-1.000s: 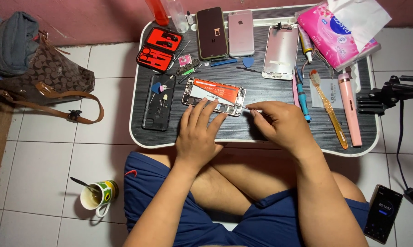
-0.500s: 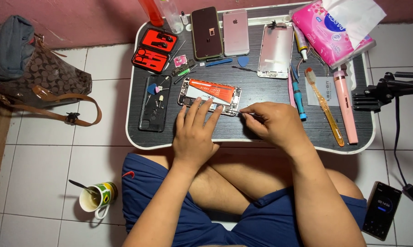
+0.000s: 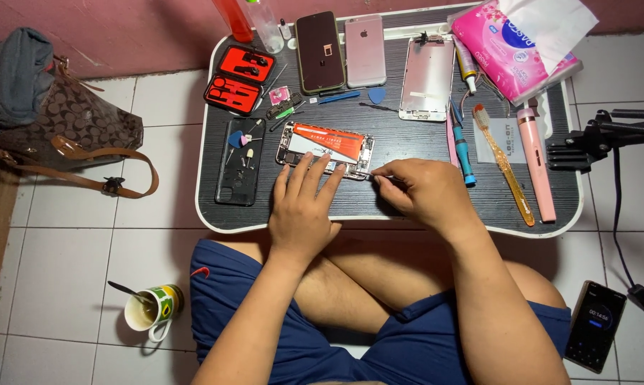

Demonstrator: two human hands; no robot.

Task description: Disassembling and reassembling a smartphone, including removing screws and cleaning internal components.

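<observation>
Opened smartphone (image 3: pixel 327 150) lies mid-worktop (image 3: pixel 407 203), left hand (image 3: pixel 304 207) pressing fingers flat on its lower edge, right hand (image 3: pixel 422 191) pinching a thin metal tool (image 3: pixel 370 173) at its corner; judged light, rigid, fragile inside, best held by frame edges.

matt dark tray (image 3: pixel 407 207), glossy phone glass (image 3: pixel 319 50)

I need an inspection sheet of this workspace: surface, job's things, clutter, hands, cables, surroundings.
Surface: black lap table on tiled floor.
Job's things: opened phone; thin tool at its corner.
Clutter: red tool case, two phones, screen panel, screwdriver, toothbrush, tissue pack.
Hands: left hand presses the opened phone; right hand pinches the thin tool.
Cables: black cable, right.
Surroundings: handbag, mug, floor phone.
</observation>
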